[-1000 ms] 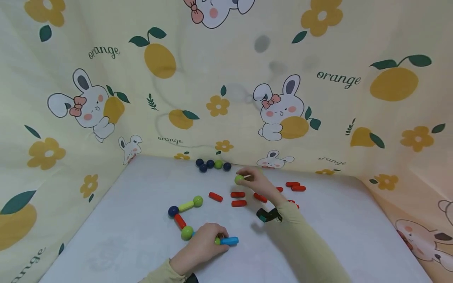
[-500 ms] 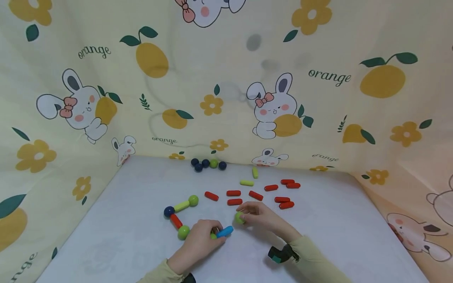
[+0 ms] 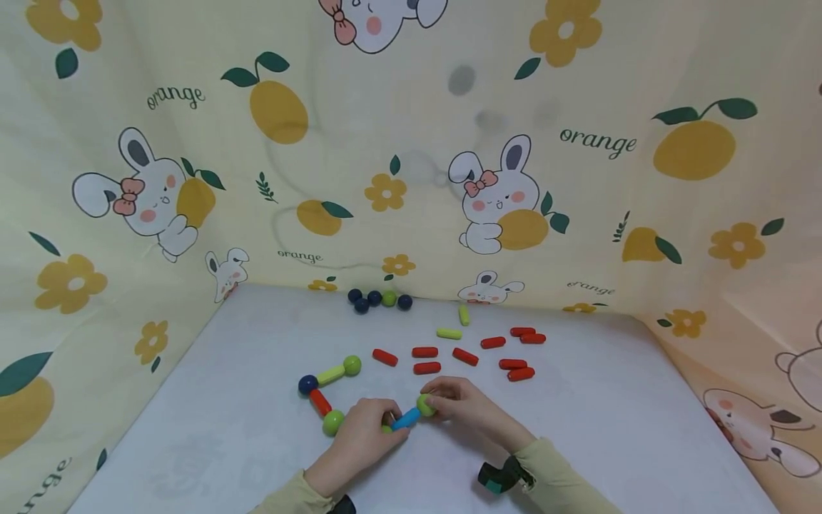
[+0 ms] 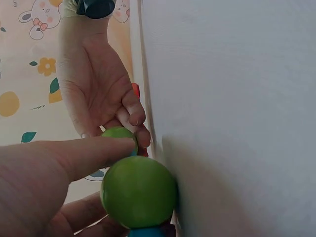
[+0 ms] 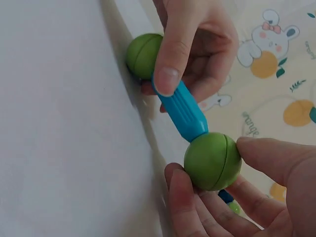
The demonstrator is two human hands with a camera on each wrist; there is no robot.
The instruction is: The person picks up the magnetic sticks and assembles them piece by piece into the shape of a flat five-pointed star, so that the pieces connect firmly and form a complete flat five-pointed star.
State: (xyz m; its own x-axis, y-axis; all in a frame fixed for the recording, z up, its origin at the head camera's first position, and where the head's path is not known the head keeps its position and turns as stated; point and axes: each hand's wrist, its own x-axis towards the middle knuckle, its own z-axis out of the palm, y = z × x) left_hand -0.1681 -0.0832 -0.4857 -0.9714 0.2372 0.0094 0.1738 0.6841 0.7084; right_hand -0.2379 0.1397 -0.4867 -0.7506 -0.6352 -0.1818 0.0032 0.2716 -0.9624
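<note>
My left hand (image 3: 358, 437) grips a blue rod (image 5: 183, 112), its thumb lying along the rod beside a green ball (image 5: 140, 57) at that end. At the rod's other end, my right hand (image 3: 474, 412) pinches a second green ball (image 5: 212, 160) between thumb and fingers; ball and rod meet end to end. Left of my left hand, a zigzag chain lies on the white table: a green ball (image 3: 333, 422), red rod (image 3: 320, 402), dark blue ball (image 3: 308, 385), light green rod (image 3: 330, 375) and another green ball. My left hand hides how the chain continues toward the blue rod.
Several loose red rods (image 3: 424, 352) are scattered beyond my hands, with two light green rods (image 3: 449, 333) behind them. Several dark blue balls (image 3: 362, 305) and one green ball (image 3: 389, 298) cluster at the table's back edge, before a printed cloth backdrop (image 3: 424, 214).
My right hand has brought its green ball from the back of the table toward me, onto the blue rod's free end. The rod's free end has tilted upward in view.
</note>
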